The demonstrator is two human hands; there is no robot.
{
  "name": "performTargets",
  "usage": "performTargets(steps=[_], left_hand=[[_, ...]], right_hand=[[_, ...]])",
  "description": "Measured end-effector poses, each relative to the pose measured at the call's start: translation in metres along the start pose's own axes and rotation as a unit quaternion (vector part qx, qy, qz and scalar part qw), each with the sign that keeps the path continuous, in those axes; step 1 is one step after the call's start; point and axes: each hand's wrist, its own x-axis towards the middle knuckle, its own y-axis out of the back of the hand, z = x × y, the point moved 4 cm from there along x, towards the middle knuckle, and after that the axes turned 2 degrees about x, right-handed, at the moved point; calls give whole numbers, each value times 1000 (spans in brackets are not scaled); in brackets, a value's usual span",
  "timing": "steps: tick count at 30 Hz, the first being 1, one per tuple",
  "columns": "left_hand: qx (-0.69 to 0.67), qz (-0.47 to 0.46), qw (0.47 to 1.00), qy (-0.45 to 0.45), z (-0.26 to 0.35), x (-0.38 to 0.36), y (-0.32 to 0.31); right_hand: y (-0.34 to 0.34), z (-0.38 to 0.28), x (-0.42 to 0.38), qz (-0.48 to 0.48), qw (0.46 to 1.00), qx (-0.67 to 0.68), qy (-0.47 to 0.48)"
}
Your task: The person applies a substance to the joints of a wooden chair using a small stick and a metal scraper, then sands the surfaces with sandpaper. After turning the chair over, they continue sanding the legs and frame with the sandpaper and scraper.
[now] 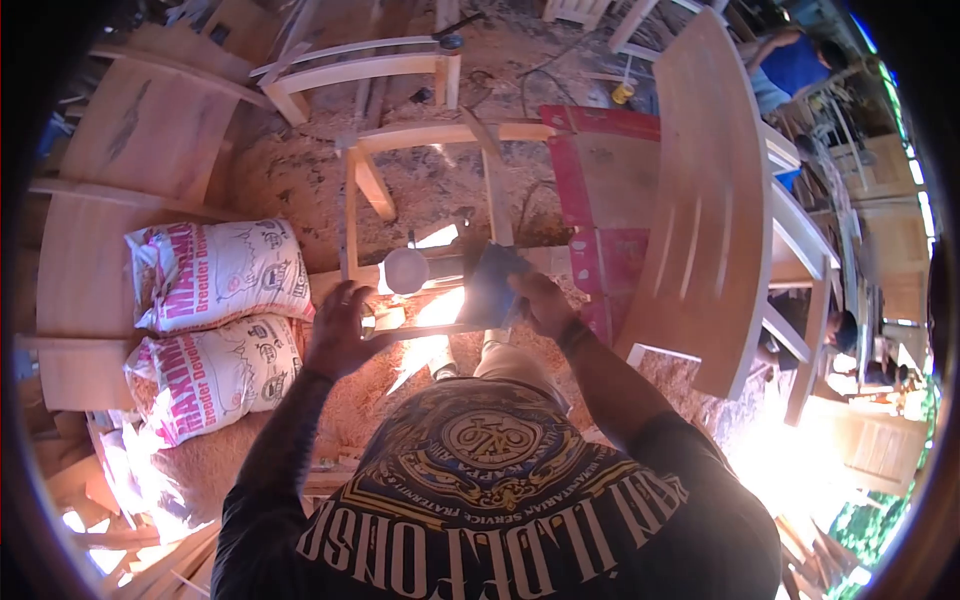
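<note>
In the head view, my left hand [338, 335] is at the near left corner of a wooden frame [352, 215], with the thumb stretched along the front rail and the fingers curled round the corner. My right hand [548, 305] is closed at the edge of a dark blue piece [490, 285], which looks like a cloth or a sheet of sandpaper. This piece lies over the right part of the frame. A pale round cup or lid [405, 270] is between my hands, towards the frame's far side.
Two filled printed sacks [220, 275] lie at my left against wooden panels [140, 130]. A large curved slatted wooden panel [690, 220] leans at my right beside a red-edged board [605, 180]. Another wooden frame [360, 70] stands ahead. A person in blue [795, 72] is at far right.
</note>
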Motion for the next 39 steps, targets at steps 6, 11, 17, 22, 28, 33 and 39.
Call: performTargets(steps=[6, 11, 17, 22, 28, 33, 39], left_hand=[[-696, -116, 666, 244, 52, 10, -82], [-845, 72, 474, 237, 49, 9, -102], [-835, 126, 499, 194, 48, -5, -81], [-766, 147, 596, 191, 14, -60, -99], [-838, 247, 407, 265, 5, -131, -97], [-826, 260, 372, 335, -14, -145, -94], [-855, 254, 366, 264, -16, -130, -83]], right_hand=[[-61, 28, 34, -36, 998, -40, 16], [-51, 45, 44, -206, 882, -413, -98], [-31, 5, 64, -419, 781, -361, -292], [53, -103, 209, -237, 700, -670, -64], [129, -142, 328, 117, 559, -815, 99], [139, -137, 330, 96, 592, -795, 93], [87, -81, 241, 111, 842, -528, -31]])
